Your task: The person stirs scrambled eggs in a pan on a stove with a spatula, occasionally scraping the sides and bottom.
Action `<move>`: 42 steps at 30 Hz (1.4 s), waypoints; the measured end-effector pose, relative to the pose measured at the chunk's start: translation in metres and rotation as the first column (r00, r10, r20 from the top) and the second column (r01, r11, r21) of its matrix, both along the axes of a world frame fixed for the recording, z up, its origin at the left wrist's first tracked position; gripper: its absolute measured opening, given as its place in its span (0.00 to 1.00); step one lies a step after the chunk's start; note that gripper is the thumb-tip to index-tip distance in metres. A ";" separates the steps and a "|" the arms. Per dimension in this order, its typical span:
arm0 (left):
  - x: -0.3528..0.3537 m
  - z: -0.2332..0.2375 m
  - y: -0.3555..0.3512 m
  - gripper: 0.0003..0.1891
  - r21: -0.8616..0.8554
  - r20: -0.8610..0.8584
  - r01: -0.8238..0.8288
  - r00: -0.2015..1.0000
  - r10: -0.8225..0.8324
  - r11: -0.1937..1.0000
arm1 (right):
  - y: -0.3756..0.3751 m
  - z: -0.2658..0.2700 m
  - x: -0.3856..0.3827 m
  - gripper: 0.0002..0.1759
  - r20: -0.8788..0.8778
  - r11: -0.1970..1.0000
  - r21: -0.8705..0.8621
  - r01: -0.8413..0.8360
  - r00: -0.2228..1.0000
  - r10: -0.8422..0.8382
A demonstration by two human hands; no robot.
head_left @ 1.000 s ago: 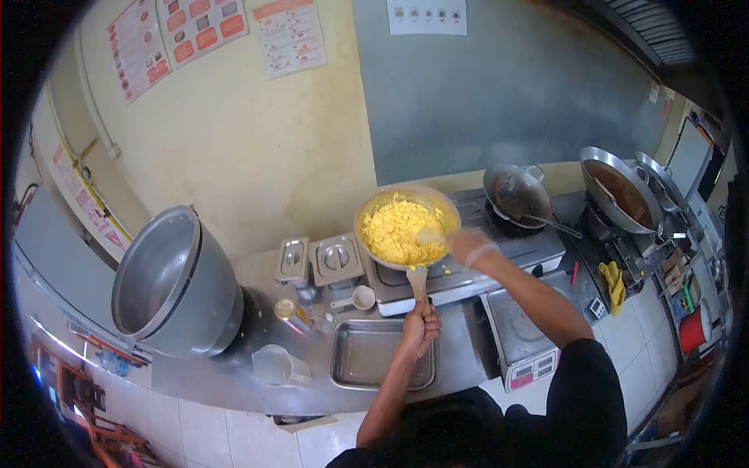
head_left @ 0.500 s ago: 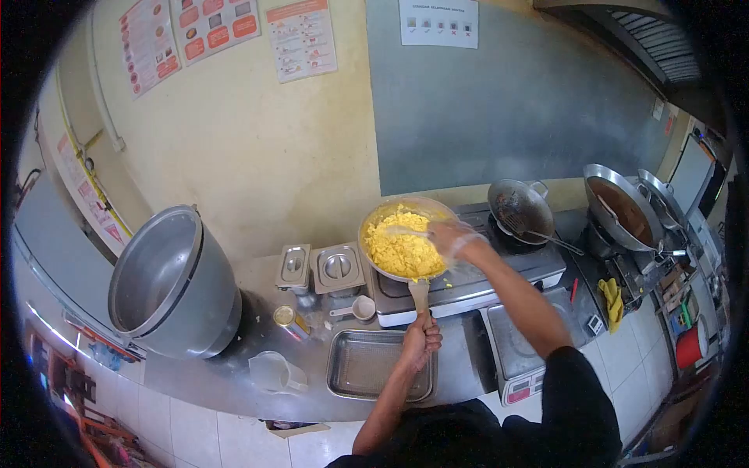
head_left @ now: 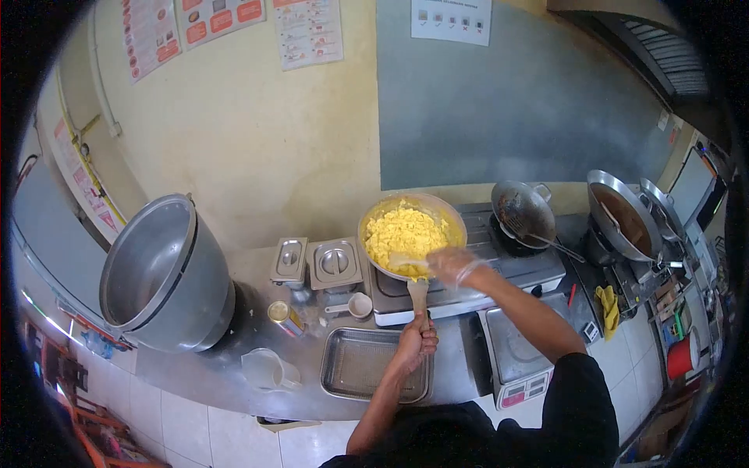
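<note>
A wide pan holds a heap of yellow, crumbly food like scrambled egg. My left hand is wrapped round the pan's pale handle, which points toward me. In a clear plastic glove, my right hand is at the pan's near right edge, closed on a pale spatula. The spatula's blade lies against the near side of the food. Bits of yellow food stick to the rim by the handle.
The pan sits on a stove beside a dark wok. Nearby are lidded steel containers, a measuring cup, a can, a plastic jug, a perforated tray, a scale and a large pot.
My right hand and the spatula have moved down from the middle of the food to the pan's near side. My left hand keeps its hold on the handle. The view has shifted slightly.
</note>
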State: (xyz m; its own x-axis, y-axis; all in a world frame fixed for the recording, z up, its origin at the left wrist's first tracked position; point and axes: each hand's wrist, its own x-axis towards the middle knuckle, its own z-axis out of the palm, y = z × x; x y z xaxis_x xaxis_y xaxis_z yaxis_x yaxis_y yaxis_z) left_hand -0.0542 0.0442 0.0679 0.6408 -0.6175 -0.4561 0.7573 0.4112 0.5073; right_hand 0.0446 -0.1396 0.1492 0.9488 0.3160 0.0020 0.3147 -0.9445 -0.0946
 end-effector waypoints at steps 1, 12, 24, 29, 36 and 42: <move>-0.001 -0.003 -0.001 0.21 -0.012 0.000 -0.006 1.000 0.006 1.000 | -0.005 -0.003 -0.004 0.11 -0.019 0.998 -0.056 0.042 0.999 -0.044; 0.000 -0.004 0.005 0.19 -0.049 -0.038 -0.024 0.999 0.022 0.999 | -0.038 0.098 -0.045 0.13 -0.115 0.988 -0.112 0.108 0.986 -0.121; -0.012 -0.012 -0.028 0.19 -0.069 -0.009 -0.107 0.994 0.106 0.992 | -0.015 0.018 0.008 0.14 0.077 0.981 -0.080 0.176 0.982 -0.170; -0.003 -0.011 -0.020 0.19 -0.075 -0.029 -0.080 0.997 0.078 0.994 | -0.009 0.084 -0.014 0.16 -0.217 0.983 -0.185 0.022 0.974 -0.063; -0.002 -0.004 -0.026 0.19 -0.033 -0.012 -0.086 0.996 0.086 0.996 | 0.051 0.024 0.027 0.12 -0.200 0.992 -0.121 -0.022 0.980 -0.002; -0.008 -0.011 -0.026 0.19 -0.052 0.025 -0.142 0.989 0.143 0.988 | 0.057 -0.040 0.099 0.14 0.075 0.984 -0.095 0.153 0.986 -0.146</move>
State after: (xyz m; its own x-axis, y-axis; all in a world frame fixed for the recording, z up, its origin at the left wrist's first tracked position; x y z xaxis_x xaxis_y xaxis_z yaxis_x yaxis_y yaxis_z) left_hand -0.0620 0.0178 0.0568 0.7361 -0.5407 -0.4072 0.6748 0.5396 0.5034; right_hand 0.1432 -0.0830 0.1094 0.9840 0.1726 0.0434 0.1719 -0.9849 0.0200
